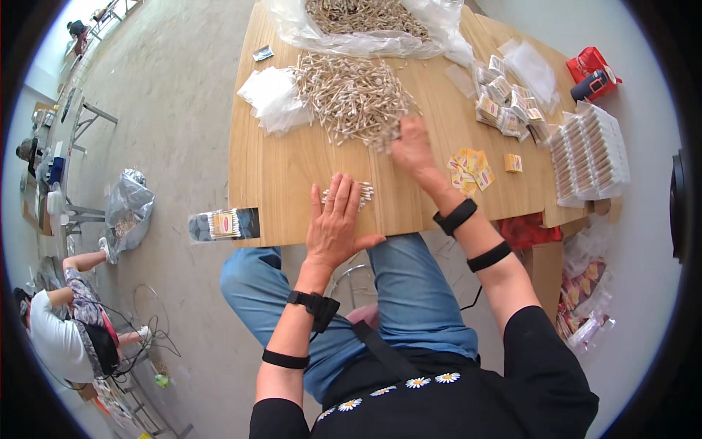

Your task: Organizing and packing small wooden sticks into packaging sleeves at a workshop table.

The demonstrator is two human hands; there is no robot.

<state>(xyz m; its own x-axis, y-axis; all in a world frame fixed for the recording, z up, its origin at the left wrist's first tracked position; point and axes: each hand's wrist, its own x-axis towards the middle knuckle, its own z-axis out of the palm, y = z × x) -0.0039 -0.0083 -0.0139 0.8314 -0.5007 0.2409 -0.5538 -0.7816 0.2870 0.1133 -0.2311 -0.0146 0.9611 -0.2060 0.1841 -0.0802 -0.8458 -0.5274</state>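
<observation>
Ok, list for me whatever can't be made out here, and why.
All in the head view:
- Cotton swabs beneath the left hand: their number is hidden by its fingers.
- Right hand, at the edge of the swab pile: blur hides whether its grip holds any swabs.
- Clear plastic bag: its far end is cut off by the upper edge.
- Yellow cards: their fine print is too small to read.
</observation>
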